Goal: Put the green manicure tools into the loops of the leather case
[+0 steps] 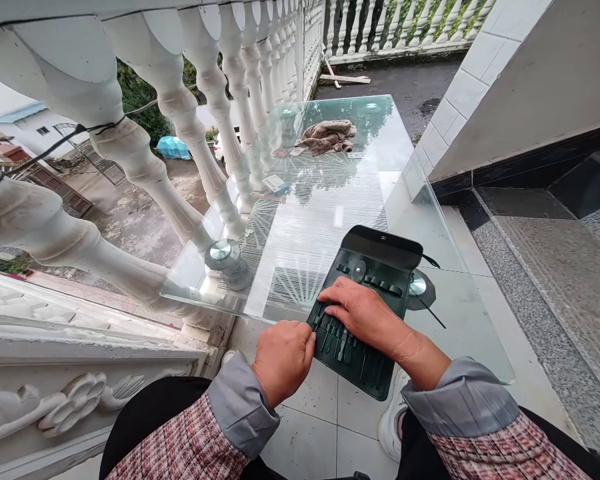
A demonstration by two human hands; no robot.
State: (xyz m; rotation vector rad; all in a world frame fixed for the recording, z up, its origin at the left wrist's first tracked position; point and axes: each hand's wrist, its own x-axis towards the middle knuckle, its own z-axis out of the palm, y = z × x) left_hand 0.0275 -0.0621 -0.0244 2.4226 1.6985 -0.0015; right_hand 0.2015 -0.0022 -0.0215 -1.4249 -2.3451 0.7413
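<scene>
A dark green tool pouch (380, 257) lies unfolded on the near edge of a glass table (330, 193), with several slim metal tools in its loops. My right hand (365, 313) rests flat on the pouch, fingers stretched over the tool handles. My left hand (283, 360) is curled at the pouch's left edge, its thumb and fingers pinching something small there, too small to name. A thin dark tool (430, 310) lies on the glass just right of the pouch.
A white balustrade (190, 127) runs along the table's left side. A crumpled brown cloth (327, 137) and a small box (274, 183) lie on the far glass. Round metal table mounts (223, 257) show under the glass. A tiled wall corner (455, 107) stands right.
</scene>
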